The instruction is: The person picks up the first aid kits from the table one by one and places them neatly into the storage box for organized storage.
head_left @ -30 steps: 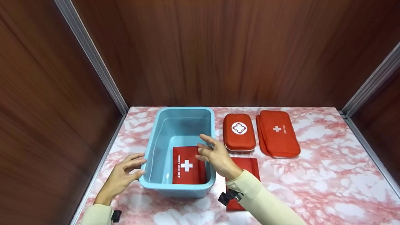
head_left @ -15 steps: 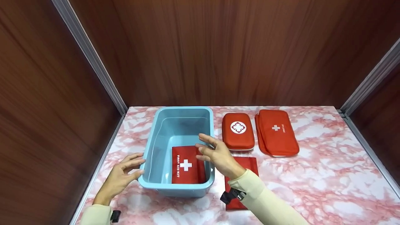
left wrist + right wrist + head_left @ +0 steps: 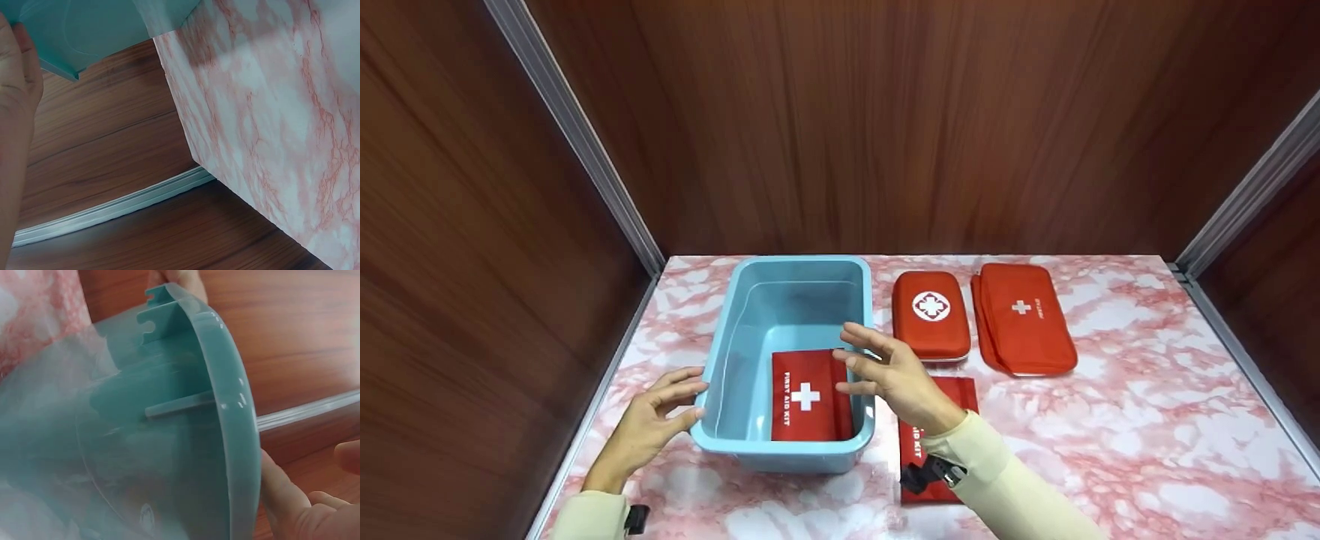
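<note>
A light blue plastic bin [image 3: 784,448] stands on the marbled tabletop, with a red first aid pouch [image 3: 819,420] lying flat near its front end. My left hand [image 3: 649,424] is at the bin's left side, its fingertips touching the rim; the left wrist view catches part of this hand [image 3: 17,73] beside the bin's wall. Over the right rim hovers my right hand [image 3: 896,379], fingers spread and holding nothing. Beneath the right wrist lies a second flat red pouch [image 3: 956,394], partly covered by the sleeve. From the right wrist view, the bin's outer rim [image 3: 233,422] appears close up beside the fingers.
Right of the bin, a red hard-shell first aid case [image 3: 932,337] lies near the back. Next to it is a larger red zippered case [image 3: 1035,341]. Brown wood-look panels [image 3: 840,127] with metal corner rails enclose the pink-and-white tabletop [image 3: 1147,390].
My right hand has shifted slightly right, uncovering more of the pouch in the bin and lettering on the second pouch. The left hand keeps its place at the rim.
</note>
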The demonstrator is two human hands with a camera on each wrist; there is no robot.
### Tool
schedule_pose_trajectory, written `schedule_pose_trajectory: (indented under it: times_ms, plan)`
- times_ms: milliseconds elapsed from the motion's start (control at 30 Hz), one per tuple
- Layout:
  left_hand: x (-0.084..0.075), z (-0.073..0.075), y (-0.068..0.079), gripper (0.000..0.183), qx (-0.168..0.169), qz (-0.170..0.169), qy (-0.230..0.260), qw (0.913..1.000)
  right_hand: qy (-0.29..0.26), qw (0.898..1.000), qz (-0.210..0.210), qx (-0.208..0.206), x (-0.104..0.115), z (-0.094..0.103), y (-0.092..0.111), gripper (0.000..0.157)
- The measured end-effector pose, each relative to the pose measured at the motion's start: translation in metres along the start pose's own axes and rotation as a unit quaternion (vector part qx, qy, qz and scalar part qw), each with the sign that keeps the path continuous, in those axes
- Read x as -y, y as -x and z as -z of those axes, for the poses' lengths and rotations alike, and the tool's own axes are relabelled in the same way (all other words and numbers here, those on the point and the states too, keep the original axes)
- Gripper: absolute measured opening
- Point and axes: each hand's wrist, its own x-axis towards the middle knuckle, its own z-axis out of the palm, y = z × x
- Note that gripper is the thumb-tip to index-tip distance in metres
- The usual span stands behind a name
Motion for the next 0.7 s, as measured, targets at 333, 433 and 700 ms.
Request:
schedule_pose_trajectory:
  times_ms: [333, 433, 700]
  plan:
    - [-0.001, 0.000, 0.000, 0.032, -0.003, 0.002, -0.002, 1.0000, -0.002, 1.000, -0.006, 0.005, 0.001, 0.009, 0.015, 0.060]
    - [-0.002, 0.000, 0.001, 0.033, -0.001, 0.011, -0.002, 0.9999, 0.001, 1.000, 0.001, 0.009, -0.001, 0.012, 0.019, 0.060]
    - [-0.003, -0.001, 0.000, 0.033, 0.004, 0.019, -0.002, 0.9998, -0.014, 1.000, 0.015, 0.006, -0.003, 0.017, 0.028, 0.060]
